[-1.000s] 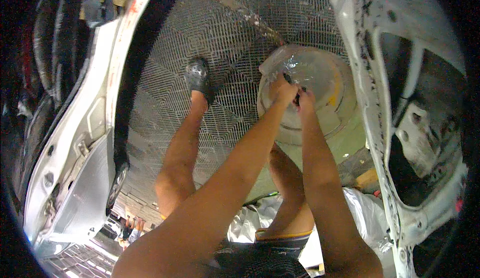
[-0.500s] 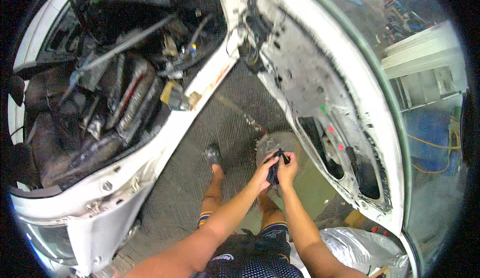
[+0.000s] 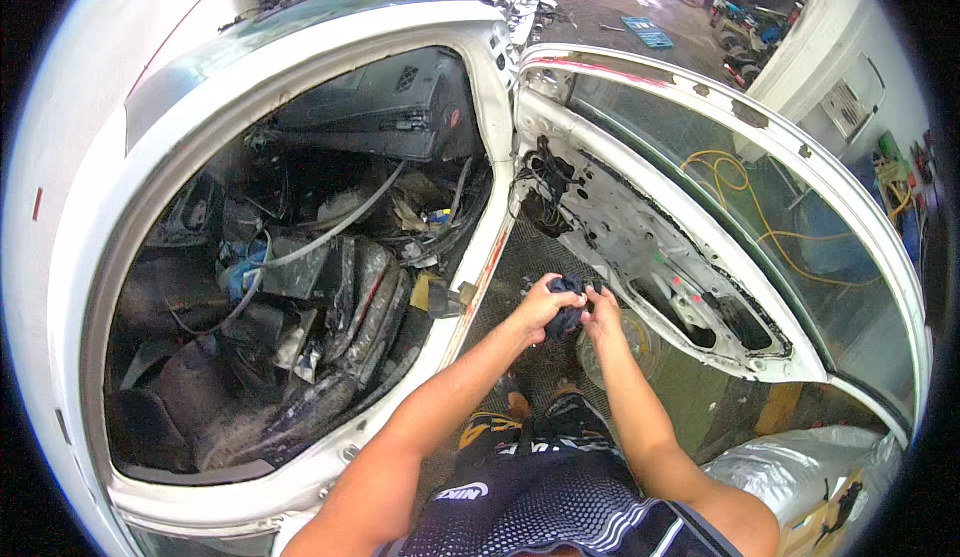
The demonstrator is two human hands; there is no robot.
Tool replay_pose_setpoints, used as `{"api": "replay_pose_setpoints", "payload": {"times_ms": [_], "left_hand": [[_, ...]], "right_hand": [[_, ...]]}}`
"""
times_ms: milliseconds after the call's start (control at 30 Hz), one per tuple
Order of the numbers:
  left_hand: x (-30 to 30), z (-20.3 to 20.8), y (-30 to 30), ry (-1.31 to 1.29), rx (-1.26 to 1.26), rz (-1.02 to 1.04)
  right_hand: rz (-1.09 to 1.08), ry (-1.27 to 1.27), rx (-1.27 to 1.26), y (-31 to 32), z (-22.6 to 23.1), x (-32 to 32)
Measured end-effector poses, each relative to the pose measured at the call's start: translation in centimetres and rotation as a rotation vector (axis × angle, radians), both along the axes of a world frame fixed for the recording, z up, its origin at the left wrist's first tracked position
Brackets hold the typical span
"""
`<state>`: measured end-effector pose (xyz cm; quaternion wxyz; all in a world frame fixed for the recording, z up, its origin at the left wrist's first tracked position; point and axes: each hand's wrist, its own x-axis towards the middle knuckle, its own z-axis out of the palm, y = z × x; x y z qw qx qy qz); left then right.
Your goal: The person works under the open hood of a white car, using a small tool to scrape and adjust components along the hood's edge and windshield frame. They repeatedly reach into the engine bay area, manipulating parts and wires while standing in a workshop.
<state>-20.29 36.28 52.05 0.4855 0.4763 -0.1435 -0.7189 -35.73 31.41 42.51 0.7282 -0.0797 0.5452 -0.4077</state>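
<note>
Left hand [image 3: 542, 308] is curled around dark crumpled cloth [image 3: 565, 324]; its right edge is pinched by right hand [image 3: 602, 315], fingers bent, near white car door [image 3: 640, 232]'s lower edge.

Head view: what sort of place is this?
Probably a car repair shop: a white car stands with its door open and stripped to bare metal, and loose parts clutter its cabin.

The car body [image 3: 85, 327] lies left of the hands [image 3: 545, 309], its door [image 3: 640, 219] right.
</note>
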Motion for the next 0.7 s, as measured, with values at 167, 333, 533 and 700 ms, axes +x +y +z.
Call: {"api": "replay_pose_setpoints", "payload": {"times_ms": [167, 333, 533, 700], "left_hand": [[5.4, 6.3, -3.9, -0.151, -0.141, -0.055], [11.0, 13.2, -11.8, -0.367, -0.139, -0.094], [19.5, 24.3, -27.7, -1.313, -0.654, -0.270], [25.1, 27.0, -38.9, -2.078, -0.768, -0.428]], "right_hand": [[-0.181, -0.128, -0.119, -1.1, -1.0, 9.4], [-0.218, -0.512, -0.363, -8.3, 4.1, 20.5], [-0.235, 0.240, -0.823, -21.2, 14.0, 35.4], [-0.384, 0.241, -0.602, -32.1, 19.8, 43.2]]}}
